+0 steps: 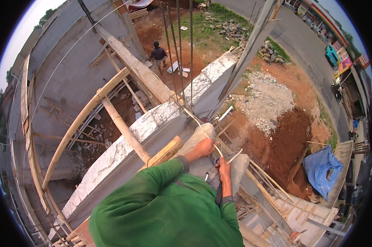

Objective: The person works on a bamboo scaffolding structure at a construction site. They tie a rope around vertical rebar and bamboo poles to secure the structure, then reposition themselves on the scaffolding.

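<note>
Pale yellow bamboo, a thick pole bent in an arc [76,123], stands at far left, with a straight round bamboo strut [123,126] extending from it toward the long grey wall with a rough white top [111,169]. Thin upright steel rods [180,53] rise above that wall. From near their base, a slender cream-coloured flexible strip [199,122] runs down to the hands. Left hand [203,149]: fingers curled, pinching the strip. Right hand [225,172]: closed around the strip near its upturned loose end. Further right: a crumpled blue plastic sheet [322,169].
</note>
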The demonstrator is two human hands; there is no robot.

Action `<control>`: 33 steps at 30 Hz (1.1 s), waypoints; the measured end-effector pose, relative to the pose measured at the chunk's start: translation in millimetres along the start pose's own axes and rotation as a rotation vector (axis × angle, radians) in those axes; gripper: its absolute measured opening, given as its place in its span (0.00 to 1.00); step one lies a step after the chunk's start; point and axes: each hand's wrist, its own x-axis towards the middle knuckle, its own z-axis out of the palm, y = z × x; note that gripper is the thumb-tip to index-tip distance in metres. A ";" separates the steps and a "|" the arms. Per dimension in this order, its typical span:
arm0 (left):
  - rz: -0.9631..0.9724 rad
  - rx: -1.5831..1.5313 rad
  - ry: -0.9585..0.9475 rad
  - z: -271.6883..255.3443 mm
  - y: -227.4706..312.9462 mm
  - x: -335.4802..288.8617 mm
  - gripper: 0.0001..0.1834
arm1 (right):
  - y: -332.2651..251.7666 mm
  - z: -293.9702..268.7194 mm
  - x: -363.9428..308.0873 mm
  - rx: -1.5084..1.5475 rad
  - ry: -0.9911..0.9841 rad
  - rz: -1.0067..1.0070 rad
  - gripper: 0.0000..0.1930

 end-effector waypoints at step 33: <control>-0.031 -0.059 -0.048 -5.5 6.1 -3.0 0.26 | -1.7 -1.8 -0.9 -0.002 0.023 0.029 0.26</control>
